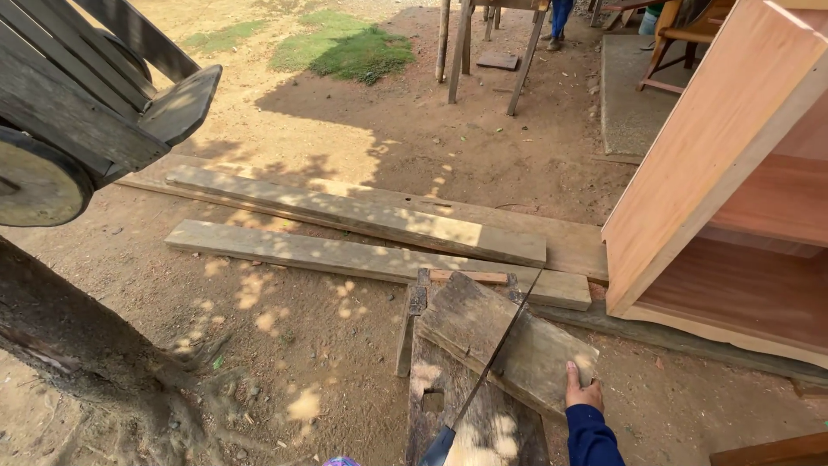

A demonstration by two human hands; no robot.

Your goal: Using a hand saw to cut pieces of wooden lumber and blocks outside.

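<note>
My right hand [583,393], in a blue sleeve, rests on the near right end of a weathered wooden board [504,341]; the thumb lies on top and the fingers curl over its edge. The board lies slanted across a rough wooden bench [440,397]. A hand saw [496,354] sits with its thin blade in a cut across the board, its dark handle [440,449] at the bottom edge of the view. The hand on the saw handle is hidden. My left hand is out of view.
Two long planks [345,216] lie on the dirt ahead. A large plywood cabinet [733,173] stands on the right, a tree trunk [69,345] and a wooden cart with a wheel [34,181] on the left. Table legs [457,52] stand further off.
</note>
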